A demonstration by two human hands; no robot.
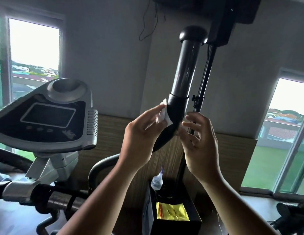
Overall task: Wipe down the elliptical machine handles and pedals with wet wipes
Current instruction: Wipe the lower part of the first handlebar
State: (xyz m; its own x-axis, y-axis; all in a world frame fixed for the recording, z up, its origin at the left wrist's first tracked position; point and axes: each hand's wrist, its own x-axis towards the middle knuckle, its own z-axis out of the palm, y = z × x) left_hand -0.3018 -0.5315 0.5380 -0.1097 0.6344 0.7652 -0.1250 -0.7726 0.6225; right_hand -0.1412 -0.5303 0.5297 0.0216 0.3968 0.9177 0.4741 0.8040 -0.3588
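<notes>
The handle [185, 73] of the elliptical machine is a thick black tube with a rounded cap at its top. It stands upright, then bends and sweeps down toward the person. Both bare hands are raised to that bend.

The left hand [141, 138] is on the left side of the handle. Its fingers [153, 116] and thumb pinch a crumpled white wet wipe [162, 114] and press it against the outer curve of the bend, just below a thin ring that circles the tube. One corner of the wipe sticks up beside the ring.

The right hand [200, 139] is on the right side of the handle, palm turned toward it. Its fingers [192, 123] are loosely spread and slightly bent, the tips right at the bend. Whether they touch the tube or an end of the wipe cannot be told.

Just to the right of the handle runs a thin black pole [203, 82], close alongside it. Well to the left of the handle is the grey and black console [49, 116] with its dark screen. Below the handle, between the forearms, a small black worktop [194, 211] carries a clear spray bottle [157, 181] and a yellow packet [171, 212]. Bright windows lie far to either side of the handle.
</notes>
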